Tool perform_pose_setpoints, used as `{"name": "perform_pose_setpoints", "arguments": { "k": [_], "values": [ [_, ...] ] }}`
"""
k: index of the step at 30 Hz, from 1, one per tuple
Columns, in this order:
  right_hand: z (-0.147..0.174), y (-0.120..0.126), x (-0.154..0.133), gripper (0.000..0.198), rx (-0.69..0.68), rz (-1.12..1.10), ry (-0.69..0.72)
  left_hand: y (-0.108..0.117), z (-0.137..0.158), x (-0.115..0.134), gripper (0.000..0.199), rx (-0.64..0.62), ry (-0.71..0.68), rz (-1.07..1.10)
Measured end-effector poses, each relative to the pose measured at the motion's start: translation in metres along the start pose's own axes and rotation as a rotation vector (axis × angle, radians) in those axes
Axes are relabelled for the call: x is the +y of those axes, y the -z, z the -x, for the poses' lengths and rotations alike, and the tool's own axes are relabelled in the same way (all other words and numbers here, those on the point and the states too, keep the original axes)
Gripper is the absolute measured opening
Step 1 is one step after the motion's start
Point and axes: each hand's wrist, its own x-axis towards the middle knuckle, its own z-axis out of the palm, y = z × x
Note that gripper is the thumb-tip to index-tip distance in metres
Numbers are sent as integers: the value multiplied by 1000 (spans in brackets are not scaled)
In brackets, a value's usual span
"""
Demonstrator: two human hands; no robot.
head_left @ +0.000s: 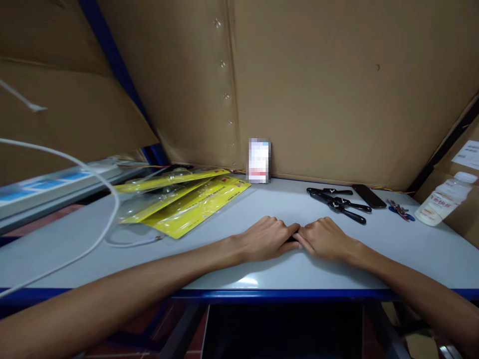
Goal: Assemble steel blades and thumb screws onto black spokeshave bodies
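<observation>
My left hand and my right hand meet over the front middle of the table. Both are closed, with curled fingers, and their thumbs and index fingers touch. A small dark patch shows between them; whether it is part of a held thing or only shadow, I cannot tell. Beyond my right hand lie several black two-handled tools, which look like spokeshaves, in a loose pile. To the left of my left hand, yellow blister packs with clear plastic fronts overlap one another.
A phone with a blurred screen leans on the cardboard wall. At right are a dark phone, keys and a whitish bottle. A white cable loops across the left side, near a power strip.
</observation>
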Motion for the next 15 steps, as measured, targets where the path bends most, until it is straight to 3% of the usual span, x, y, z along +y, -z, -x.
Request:
{"name": "perform_pose_setpoints", "arguments": {
  "k": [15],
  "values": [
    [3, 0, -10, 42, -40, 92, -90, -5, 1, 0, 42, 17, 4, -1]
  ]
}}
